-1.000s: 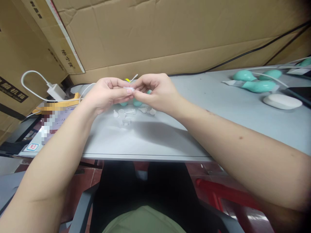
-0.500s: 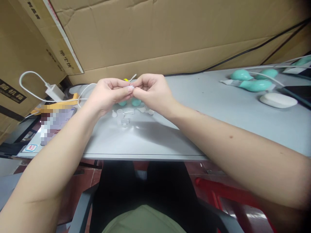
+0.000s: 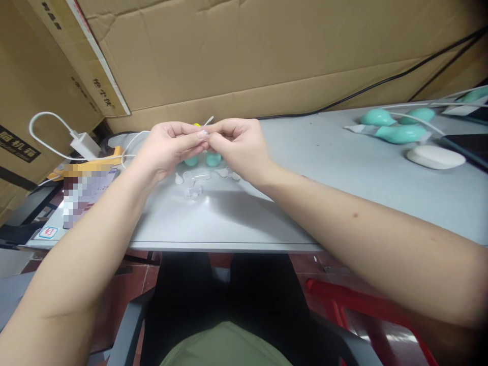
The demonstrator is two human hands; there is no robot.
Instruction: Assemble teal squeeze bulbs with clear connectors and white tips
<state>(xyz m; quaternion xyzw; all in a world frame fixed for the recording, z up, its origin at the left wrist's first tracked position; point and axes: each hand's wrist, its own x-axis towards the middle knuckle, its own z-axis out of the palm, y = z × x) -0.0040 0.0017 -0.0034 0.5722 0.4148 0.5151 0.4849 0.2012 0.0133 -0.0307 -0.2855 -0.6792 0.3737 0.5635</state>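
My left hand (image 3: 168, 145) and my right hand (image 3: 239, 147) meet above the table, fingertips pinched together. Between them shows a bit of a small whitish translucent piece (image 3: 206, 132); the fingers hide most of it, so its kind is unclear. Below the hands lie several small clear plastic parts, among them a clear tube (image 3: 202, 176), a teardrop-shaped piece (image 3: 179, 178) and a short clear cylinder (image 3: 196, 190). Just behind the fingers, two turquoise rounded objects (image 3: 213, 159) are partly covered. A thin white stick (image 3: 209, 120) and something yellow (image 3: 196, 125) peek out above.
Turquoise bulb-shaped objects (image 3: 400, 133) and a white oval object (image 3: 435, 157) rest at the right. A white charger (image 3: 84, 146) with a cable, a yellow strip and a phone-like device (image 3: 95, 190) lie at left. Cardboard (image 3: 244, 56) stands behind the grey table (image 3: 328, 193).
Both hands stay together in nearly the same spot, with the fingertips shifted slightly around the small piece. The right forearm has moved a little to the left.
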